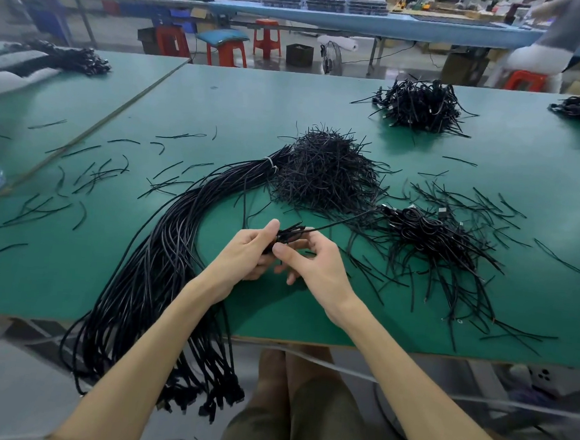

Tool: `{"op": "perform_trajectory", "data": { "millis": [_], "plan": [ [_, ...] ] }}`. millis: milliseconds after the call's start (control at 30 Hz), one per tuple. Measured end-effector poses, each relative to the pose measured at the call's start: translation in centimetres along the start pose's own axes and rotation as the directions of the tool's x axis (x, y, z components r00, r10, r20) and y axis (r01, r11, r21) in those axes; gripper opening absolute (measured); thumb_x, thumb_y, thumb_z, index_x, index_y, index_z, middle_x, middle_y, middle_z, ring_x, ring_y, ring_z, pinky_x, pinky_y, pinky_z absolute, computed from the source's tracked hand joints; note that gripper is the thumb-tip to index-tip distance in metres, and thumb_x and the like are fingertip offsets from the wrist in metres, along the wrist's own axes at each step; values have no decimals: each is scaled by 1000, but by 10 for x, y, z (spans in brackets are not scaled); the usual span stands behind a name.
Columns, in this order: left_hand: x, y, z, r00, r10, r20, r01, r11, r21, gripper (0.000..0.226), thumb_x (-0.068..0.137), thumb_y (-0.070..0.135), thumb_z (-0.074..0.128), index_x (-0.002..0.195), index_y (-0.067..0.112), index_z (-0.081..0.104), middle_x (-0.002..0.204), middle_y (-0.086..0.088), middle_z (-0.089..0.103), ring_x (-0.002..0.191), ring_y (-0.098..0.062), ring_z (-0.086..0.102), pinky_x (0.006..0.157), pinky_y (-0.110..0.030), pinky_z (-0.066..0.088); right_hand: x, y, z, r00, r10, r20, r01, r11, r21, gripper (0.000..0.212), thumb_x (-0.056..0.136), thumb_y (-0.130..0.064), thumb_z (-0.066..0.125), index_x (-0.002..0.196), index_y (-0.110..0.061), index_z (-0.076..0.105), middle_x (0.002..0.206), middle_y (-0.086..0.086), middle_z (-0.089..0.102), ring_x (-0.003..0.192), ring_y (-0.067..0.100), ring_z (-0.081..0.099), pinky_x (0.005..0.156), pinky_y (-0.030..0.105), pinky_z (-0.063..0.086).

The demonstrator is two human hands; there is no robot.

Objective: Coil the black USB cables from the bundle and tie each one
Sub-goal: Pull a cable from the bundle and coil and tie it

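Left hand [245, 251] has its thumb and fingers curled around a small coil [287, 236] of black cable, held just above the green table [221, 105], near the front edge and about the middle. Right hand [313, 261] is on it too, thumb pressed across the near side and fingers tucked under, so both hands are gripping the same little loop.

The thing to watch is the loose strand [343, 221] coming off the coil. It runs away to the far right in a straight line, toward the pile of done coils [432, 233]. I can't tell if it's the cable's tail or a tie. Either way the right hand is nearer, so I'd guess that hand does the wrapping while the left just keeps hold.

The coil looks tight and flattish, glossy black, with its long axis running roughly left to right. The bundle [162, 262] it came from sits left of the hands, draped over the near edge, and the heap of ties [326, 174] is just beyond.
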State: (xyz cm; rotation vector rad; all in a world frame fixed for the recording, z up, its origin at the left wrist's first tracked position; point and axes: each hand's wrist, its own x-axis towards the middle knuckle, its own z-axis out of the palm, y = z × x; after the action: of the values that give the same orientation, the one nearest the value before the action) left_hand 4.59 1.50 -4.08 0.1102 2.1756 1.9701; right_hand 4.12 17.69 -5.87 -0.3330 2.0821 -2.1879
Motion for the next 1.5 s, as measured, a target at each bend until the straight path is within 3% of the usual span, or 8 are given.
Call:
{"op": "perform_trajectory", "data": {
  "millis": [200,500,800,1000,1133,1233,1400,1500],
  "plan": [
    [-1,2,2,999,34,-29,-33,999,35,55,109,42,43,58,30,59,51,9,37,45,-10,22,42,-19,21,-1,-1,1,1000,-16,-8,16,999,-28,19,89,-14,78,103,-3,70,84,-8,73,69,20,71,55,33,52],
    [-1,2,2,999,23,-32,-22,999,23,48,109,38,45,63,25,54,54,9,29,46,-9,19,43,-19,20,-4,-2,3,996,-69,-61,59,984,-166,7,93,-9,71,92,-7,65,73,5,72,57,24,67,49,31,47],
    [-1,-1,8,986,160,-55,-152,980,127,50,108,43,46,67,20,64,52,0,45,39,-15,31,39,-22,27,-5,0,5,964,-180,-195,102,930,-353,20,98,-7,60,80,-16,60,71,-6,71,53,17,64,56,19,47],
    [-2,-7,3,964,251,-88,-228,950,213,5,99,28,67,103,26,68,64,-7,63,43,-29,52,39,-27,40,-3,-1,1,961,-120,-249,35,946,-323,18,100,-16,61,82,-14,65,68,2,70,53,17,65,52,19,44],
    [-6,0,2,949,313,-30,-302,935,186,31,92,11,75,120,23,66,91,-10,68,63,-28,70,47,-30,49,-2,2,-5,969,-72,-237,7,964,-265,18,101,-12,58,83,-13,62,68,5,70,54,20,66,50,22,42],
    [-6,7,0,941,332,70,-337,887,316,42,91,5,75,125,28,65,97,0,70,77,-21,75,63,-40,55,-1,5,-11,966,-72,-248,26,983,-184,19,100,-5,55,83,-13,60,68,6,70,53,20,65,48,21,42],
    [-7,15,-14,948,290,134,-319,844,430,72,88,-20,52,137,32,61,96,0,76,87,-19,76,79,-36,56,0,9,-9,972,-80,-220,49,989,-140,24,97,0,55,78,-14,59,69,12,69,55,26,62,56,33,50],
    [-8,18,-18,948,260,185,-316,845,432,81,84,-21,56,141,37,59,91,0,76,81,-26,75,87,-48,58,-1,7,-8,979,-114,-166,80,976,-203,23,96,2,55,77,-11,57,66,9,68,55,25,62,58,39,52]
  ]
}}
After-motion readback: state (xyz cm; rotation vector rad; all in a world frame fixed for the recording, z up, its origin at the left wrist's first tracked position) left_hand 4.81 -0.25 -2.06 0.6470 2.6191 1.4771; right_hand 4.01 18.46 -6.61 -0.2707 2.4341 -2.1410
